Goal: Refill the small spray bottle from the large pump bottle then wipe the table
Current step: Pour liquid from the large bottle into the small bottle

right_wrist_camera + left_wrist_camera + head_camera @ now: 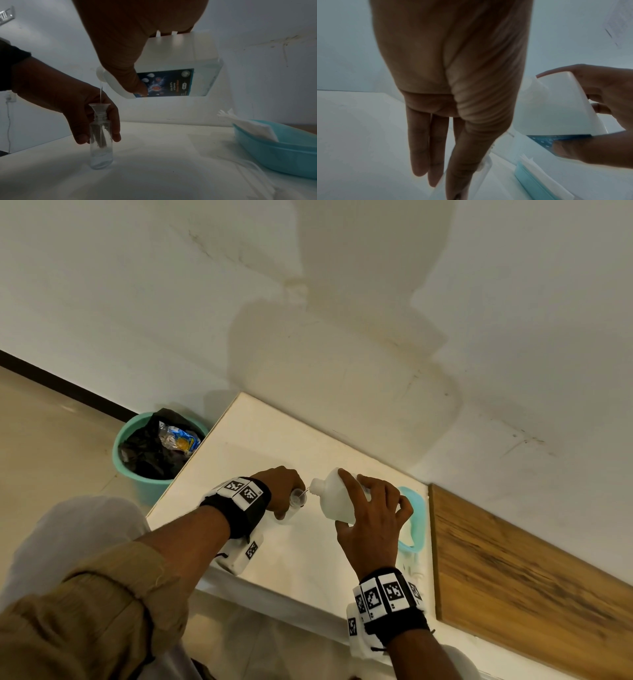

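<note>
One thin stream runs from the large bottle (173,67) into a small funnel (99,108) seated in the small spray bottle (101,143), which stands upright on the white desk (163,155), only a little liquid at its bottom.

Risks, judged: stream is narrow and funnel mouth is small, so any wobble of the right grip sends liquid onto the desk or over the left fingers (116,135). Too steep a tilt likely floods the funnel. Small bottle is light and tall; a nudge could tip it, funnel too.

Left hand (281,489): grip curled round the small bottle's upper body, thumb one side, fingers other, steadying it.

Right hand (371,517): grip clamped round the large bottle, thumb on its label, fingers over the top, bottle tilted neck-down just above and beside the left grip.

Teal tray (278,151) with white tissues (248,125) sits near, right of the right grip; teal bin (144,460) is beyond the left grip, off the desk.
</note>
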